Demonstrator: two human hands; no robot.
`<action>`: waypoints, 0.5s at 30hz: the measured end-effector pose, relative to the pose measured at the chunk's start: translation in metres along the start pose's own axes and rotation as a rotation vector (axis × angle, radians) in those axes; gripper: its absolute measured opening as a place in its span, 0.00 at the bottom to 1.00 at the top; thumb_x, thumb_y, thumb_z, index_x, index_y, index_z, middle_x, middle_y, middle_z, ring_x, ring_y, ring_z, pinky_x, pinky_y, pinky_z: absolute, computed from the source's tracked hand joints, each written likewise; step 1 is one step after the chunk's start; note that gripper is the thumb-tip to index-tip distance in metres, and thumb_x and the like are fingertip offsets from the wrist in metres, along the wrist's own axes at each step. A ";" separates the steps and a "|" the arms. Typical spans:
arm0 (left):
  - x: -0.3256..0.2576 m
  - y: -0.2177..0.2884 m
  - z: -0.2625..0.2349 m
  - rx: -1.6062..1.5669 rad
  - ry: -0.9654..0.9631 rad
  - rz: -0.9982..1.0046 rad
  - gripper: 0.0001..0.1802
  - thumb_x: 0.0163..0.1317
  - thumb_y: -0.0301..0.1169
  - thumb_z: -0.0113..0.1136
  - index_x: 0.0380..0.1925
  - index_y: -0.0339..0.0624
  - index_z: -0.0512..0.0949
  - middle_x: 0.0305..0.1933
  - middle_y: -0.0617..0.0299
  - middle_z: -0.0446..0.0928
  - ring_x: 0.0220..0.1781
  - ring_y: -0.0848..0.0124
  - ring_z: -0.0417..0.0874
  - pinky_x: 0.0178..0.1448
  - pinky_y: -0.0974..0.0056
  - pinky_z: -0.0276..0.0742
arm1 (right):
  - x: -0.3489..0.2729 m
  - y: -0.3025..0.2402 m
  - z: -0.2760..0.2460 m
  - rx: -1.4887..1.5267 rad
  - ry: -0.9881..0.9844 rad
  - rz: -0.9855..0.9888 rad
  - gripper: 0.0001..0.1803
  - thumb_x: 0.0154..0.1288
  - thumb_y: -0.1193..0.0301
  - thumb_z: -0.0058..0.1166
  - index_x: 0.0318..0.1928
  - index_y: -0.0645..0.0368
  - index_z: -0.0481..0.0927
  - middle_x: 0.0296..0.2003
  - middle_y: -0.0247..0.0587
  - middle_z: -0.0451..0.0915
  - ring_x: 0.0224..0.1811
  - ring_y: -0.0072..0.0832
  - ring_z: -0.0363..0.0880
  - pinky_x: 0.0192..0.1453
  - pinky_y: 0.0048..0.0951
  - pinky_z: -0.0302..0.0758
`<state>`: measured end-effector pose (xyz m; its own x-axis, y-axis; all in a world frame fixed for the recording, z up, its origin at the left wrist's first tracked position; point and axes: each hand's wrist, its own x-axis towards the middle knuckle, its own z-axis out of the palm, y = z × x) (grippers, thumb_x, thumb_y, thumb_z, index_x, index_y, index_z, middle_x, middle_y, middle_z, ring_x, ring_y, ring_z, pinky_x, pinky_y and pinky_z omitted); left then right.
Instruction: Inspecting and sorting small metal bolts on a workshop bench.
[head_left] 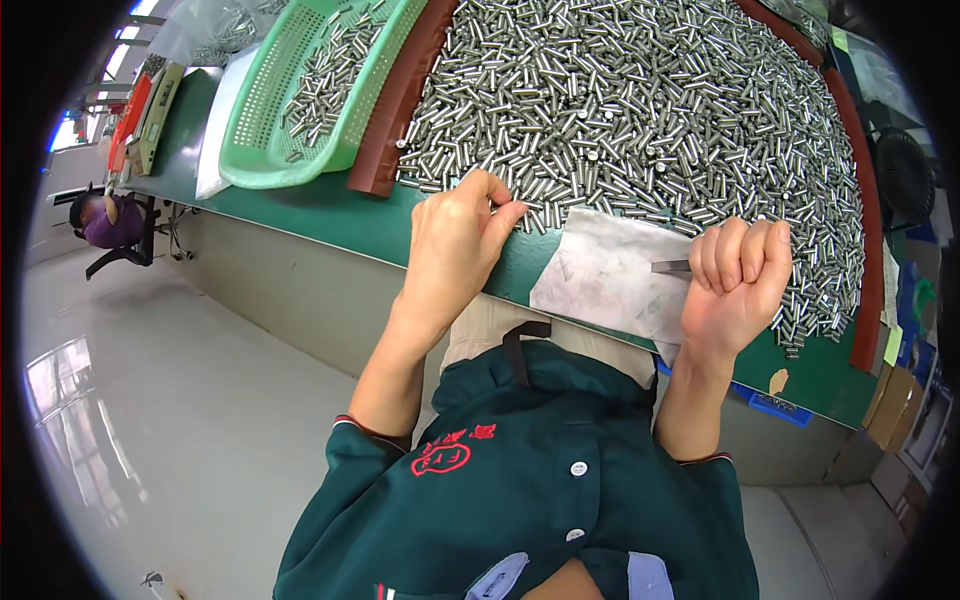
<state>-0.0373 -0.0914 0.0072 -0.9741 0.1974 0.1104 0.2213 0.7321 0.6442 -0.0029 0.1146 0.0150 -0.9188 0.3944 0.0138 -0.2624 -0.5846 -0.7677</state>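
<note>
A broad heap of small shiny metal pins (620, 110) covers the green tabletop in front of me. At its near left edge my left hand (452, 238) is closed, thumb against fingers. Whatever it may pinch is too small or hidden to make out. My right hand (738, 280) is wrapped around a flat, narrow, dark metal tool (671, 266), whose end sticks out to the left; the rest is hidden in the fist. Below that end lies a smudged white cloth (595, 278), between my hands at the table's front edge.
Reddish-brown strips (400, 110) border the heap. To the left stands a green perforated basket (255, 150) partly filled with pins, beside a red-and-beige device (150, 120). A black fan (903, 178) is far right. Another person (112, 220) sits in the left background.
</note>
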 end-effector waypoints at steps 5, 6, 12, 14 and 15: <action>-0.001 -0.012 -0.002 -0.787 0.059 -0.212 0.06 0.57 0.27 0.53 0.27 0.36 0.71 0.16 0.71 0.62 0.16 0.84 0.57 0.19 0.77 0.51 | 0.000 0.000 0.000 0.000 -0.013 -0.004 0.22 0.67 0.64 0.28 0.13 0.52 0.52 0.08 0.28 0.50 0.09 0.15 0.40 0.13 0.20 0.42; -0.002 -0.014 -0.006 -1.133 -0.013 -0.367 0.05 0.58 0.28 0.51 0.29 0.37 0.70 0.15 0.70 0.62 0.16 0.84 0.56 0.18 0.76 0.50 | 0.000 0.000 -0.001 0.004 -0.012 0.000 0.22 0.67 0.65 0.28 0.13 0.52 0.52 0.08 0.28 0.50 0.09 0.15 0.40 0.13 0.20 0.42; -0.006 -0.019 -0.011 -1.538 -0.157 -0.530 0.04 0.59 0.28 0.47 0.30 0.38 0.70 0.21 0.59 0.70 0.15 0.85 0.53 0.19 0.80 0.51 | -0.001 -0.002 0.001 -0.005 -0.024 0.007 0.21 0.67 0.65 0.27 0.14 0.51 0.52 0.09 0.26 0.50 0.10 0.14 0.40 0.13 0.18 0.43; -0.007 -0.023 -0.010 -1.540 -0.171 -0.495 0.02 0.57 0.25 0.49 0.29 0.39 0.70 0.25 0.55 0.74 0.15 0.85 0.55 0.19 0.80 0.52 | -0.001 -0.002 0.003 0.000 0.000 0.006 0.21 0.67 0.65 0.27 0.14 0.52 0.52 0.08 0.28 0.50 0.10 0.15 0.40 0.13 0.20 0.42; -0.008 -0.023 -0.008 -1.456 -0.169 -0.442 0.02 0.56 0.25 0.51 0.29 0.39 0.69 0.26 0.55 0.73 0.15 0.85 0.54 0.19 0.80 0.52 | -0.001 -0.002 0.003 0.001 -0.002 0.006 0.21 0.67 0.65 0.27 0.14 0.52 0.52 0.08 0.28 0.50 0.10 0.15 0.40 0.13 0.20 0.42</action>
<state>-0.0348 -0.1151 -0.0030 -0.9090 0.2854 -0.3036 -0.4102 -0.4853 0.7721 -0.0025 0.1136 0.0183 -0.9209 0.3896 0.0104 -0.2573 -0.5879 -0.7669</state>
